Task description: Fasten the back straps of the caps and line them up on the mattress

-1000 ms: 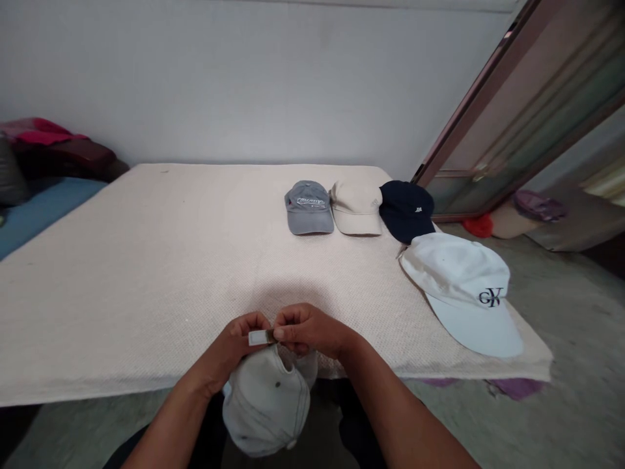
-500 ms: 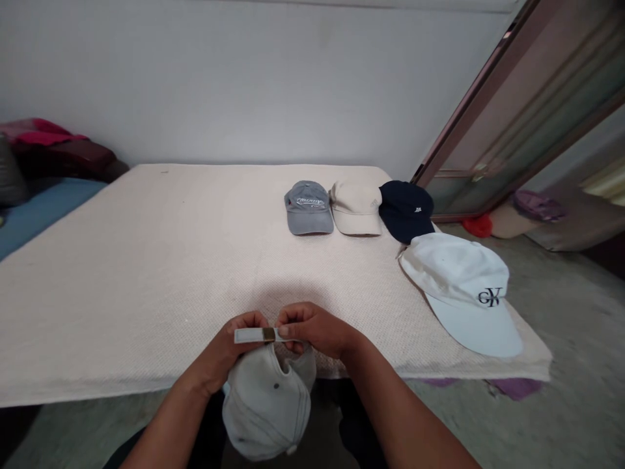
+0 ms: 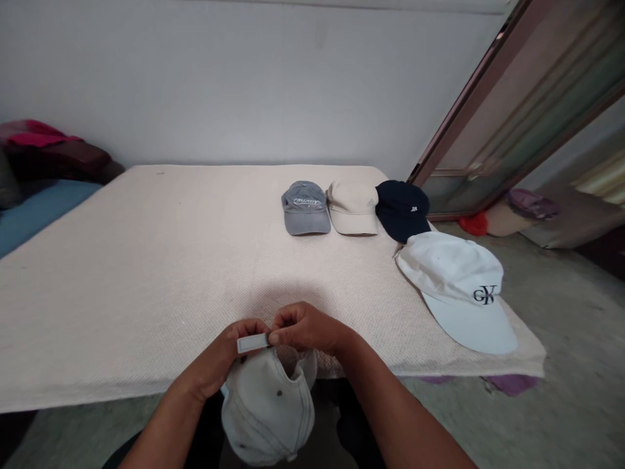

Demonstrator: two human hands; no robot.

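Observation:
A light grey baseball cap (image 3: 266, 410) hangs crown down at the near edge of the table, its back opening turned up between my hands. Its pale adjuster strap (image 3: 252, 343) lies across the top of that opening. My left hand (image 3: 233, 352) is closed on the cap's back edge beside the strap, the fingertips partly hidden behind it. With thumb and bent fingers, my right hand (image 3: 303, 329) pinches the strap near its right end, covering the buckle area. The cap's brim is out of sight.
On the cloth-covered table (image 3: 146, 273) sit a grey-blue cap (image 3: 306, 208), a beige cap (image 3: 352, 207), a navy cap (image 3: 403, 208) and a large white cap (image 3: 454, 280) near the right edge. A wall (image 3: 244, 85) stands behind.
My right thumb has slid left along the strap and now covers the brown patch that showed before. The strap's left end tilts slightly, and the cap has turned a little.

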